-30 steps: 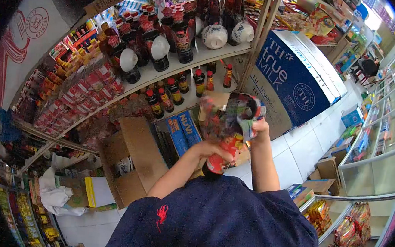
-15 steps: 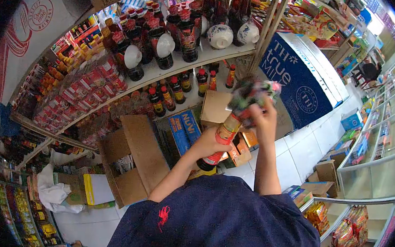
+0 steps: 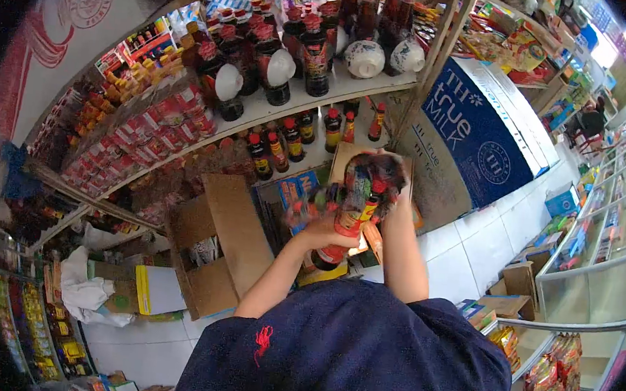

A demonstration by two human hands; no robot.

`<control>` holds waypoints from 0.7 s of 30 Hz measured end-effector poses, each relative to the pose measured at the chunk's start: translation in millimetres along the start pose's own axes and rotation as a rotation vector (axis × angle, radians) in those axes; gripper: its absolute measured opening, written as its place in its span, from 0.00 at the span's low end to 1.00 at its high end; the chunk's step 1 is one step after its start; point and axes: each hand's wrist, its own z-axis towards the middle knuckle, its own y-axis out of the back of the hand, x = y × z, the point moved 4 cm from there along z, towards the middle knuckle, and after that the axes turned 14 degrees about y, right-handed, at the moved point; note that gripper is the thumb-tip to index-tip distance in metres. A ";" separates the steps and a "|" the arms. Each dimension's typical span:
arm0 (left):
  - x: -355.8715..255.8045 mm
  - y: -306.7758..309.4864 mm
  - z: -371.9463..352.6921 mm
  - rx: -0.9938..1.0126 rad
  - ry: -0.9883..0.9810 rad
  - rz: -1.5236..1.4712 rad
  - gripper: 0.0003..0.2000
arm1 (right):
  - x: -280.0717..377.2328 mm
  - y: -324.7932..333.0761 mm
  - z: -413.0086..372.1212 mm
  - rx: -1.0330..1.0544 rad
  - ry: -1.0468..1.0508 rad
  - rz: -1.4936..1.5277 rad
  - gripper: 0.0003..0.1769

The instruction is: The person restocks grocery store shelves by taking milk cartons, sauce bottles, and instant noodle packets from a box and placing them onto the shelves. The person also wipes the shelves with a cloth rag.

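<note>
My left hand (image 3: pixel 322 234) is closed around a dark sauce bottle (image 3: pixel 330 256) with a red and yellow label, holding it tilted, red cap up and to the right. My right hand (image 3: pixel 400 208) is at the bottle's upper end with a blurred, dark multicoloured cloth (image 3: pixel 377 170). The cloth lies behind and beside the cap, and loose parts of it hang to the left of the bottle. Motion smears the right fingers, and the cloth partly hides them.
Several sauce bottles (image 3: pixel 315 60) and patterned bowls (image 3: pixel 364 58) stand on the upper shelf, smaller bottles (image 3: pixel 293 141) below. An opened cardboard box (image 3: pixel 233 233) lies at left. A large blue milk carton (image 3: pixel 473 127) stands at right, near a glass display case (image 3: pixel 588 246).
The cloth and my right hand have moved down and left around the bottle's top. The red cap now shows. My left hand still holds the bottle, and the view has shifted slightly.
</note>
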 end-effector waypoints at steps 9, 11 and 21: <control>5.8 5.8 -16.8 0.389 -0.227 -0.825 0.16 | -21.8 -15.3 1.2 0.165 0.163 -0.585 0.45; 0.9 14.4 -18.1 0.034 -0.201 -0.768 0.19 | -17.9 -23.6 11.2 0.211 0.223 -0.620 0.48; -26.2 11.7 -11.2 -0.961 -0.277 0.267 0.28 | 3.9 -46.4 2.9 -0.103 0.529 -0.741 0.21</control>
